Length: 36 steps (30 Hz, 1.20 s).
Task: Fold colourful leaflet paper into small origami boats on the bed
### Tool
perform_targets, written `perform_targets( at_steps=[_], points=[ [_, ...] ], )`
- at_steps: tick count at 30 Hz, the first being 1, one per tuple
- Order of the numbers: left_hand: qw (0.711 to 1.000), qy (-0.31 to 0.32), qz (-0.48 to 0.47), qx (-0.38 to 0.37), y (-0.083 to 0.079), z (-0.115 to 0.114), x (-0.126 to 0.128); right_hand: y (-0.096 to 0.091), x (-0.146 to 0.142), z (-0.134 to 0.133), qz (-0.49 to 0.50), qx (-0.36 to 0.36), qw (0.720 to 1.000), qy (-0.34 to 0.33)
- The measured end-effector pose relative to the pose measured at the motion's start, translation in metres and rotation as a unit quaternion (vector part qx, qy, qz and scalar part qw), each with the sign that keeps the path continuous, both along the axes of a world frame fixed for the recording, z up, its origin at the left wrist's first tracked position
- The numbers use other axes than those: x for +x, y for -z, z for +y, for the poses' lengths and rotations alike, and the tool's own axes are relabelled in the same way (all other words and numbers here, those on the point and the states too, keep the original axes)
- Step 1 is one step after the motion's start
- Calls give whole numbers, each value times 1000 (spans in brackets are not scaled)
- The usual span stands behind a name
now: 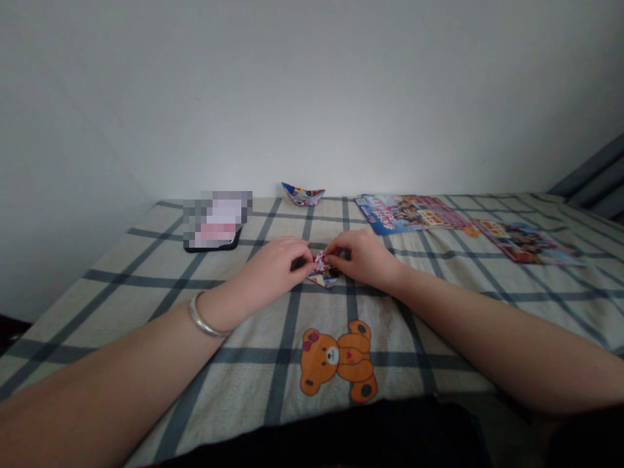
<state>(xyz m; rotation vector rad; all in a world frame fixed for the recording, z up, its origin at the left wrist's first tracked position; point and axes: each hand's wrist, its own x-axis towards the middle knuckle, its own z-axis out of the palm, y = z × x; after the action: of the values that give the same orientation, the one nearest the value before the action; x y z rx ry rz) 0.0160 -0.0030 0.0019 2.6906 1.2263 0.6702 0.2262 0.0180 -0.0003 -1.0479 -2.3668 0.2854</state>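
Here's the small folded paper [325, 279], just beyond the printed bear [336, 361] on the checked cloth [244, 383], and both hands are on it! The left hand [280, 260] pinches one side between thumb and fingers, the right hand [365, 257] pinches the other. Farther beyond the bear sits a paper boat [303, 197]; beyond and left of the bear, a phone [214, 227]; beyond and right, two printed sheets [404, 214].

Dim, soft light greys the wall [312, 97] while coarse pixels mask the phone [219, 224].
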Motion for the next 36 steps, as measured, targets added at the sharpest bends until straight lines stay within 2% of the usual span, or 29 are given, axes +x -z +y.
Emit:
perform_targets(
  at_steps=[4,6,10,14,21,23,28,36],
  points=[
    [999,-29,-19,-21,-2,-3,2,-1,0,1,-11,4,1000,5],
    [999,-18,-35,-23,-2,-3,2,-1,-1,1,-22,3,1000,9],
    [1000,21,-16,3,0,-2,1,-1,-1,2,-33,-2,999,15],
    [1000,-3,-6,25,3,-2,1,1,0,3,-25,-12,1000,12],
    [998,38,31,43,4,-2,-4,-4,6,-2,-59,47,996,-39],
    [996,56,45,59,3,-3,-6,-6,9,-3,-66,46,996,-43],
    [994,79,45,62,2,-2,-7,-9,13,-5,-87,44,990,-104],
    [995,69,48,48,2,-4,-4,-18,11,-10,-144,68,981,-108]
  ],
)
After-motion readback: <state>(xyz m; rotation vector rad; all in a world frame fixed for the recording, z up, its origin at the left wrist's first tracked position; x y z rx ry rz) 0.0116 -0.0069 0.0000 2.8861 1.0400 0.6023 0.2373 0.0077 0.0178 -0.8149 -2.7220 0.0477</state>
